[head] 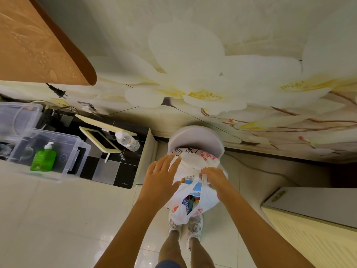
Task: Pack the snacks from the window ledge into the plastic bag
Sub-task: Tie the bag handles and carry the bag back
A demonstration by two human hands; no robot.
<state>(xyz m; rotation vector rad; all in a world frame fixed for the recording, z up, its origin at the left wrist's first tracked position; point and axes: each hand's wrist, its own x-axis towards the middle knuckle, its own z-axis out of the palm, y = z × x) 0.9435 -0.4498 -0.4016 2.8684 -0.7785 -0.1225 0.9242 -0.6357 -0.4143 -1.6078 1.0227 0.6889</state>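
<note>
Your right hand point(213, 179) pinches a handle of the white printed plastic bag point(190, 202); colourful snack packets point(190, 200) show inside. Your left hand point(161, 177) rests flat, fingers straight, against the bag's side, above the round grey stool point(195, 139).

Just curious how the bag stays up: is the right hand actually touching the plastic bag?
Touching. The head view shows the right hand pinching a twisted handle of the plastic bag in its curled fingers.

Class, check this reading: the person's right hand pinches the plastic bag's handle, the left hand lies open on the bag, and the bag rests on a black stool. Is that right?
One detail is wrong: in the head view the stool is white, not black. The rest stands: the right hand pinches the plastic bag by its handle, and the left hand lies open on it.
</note>
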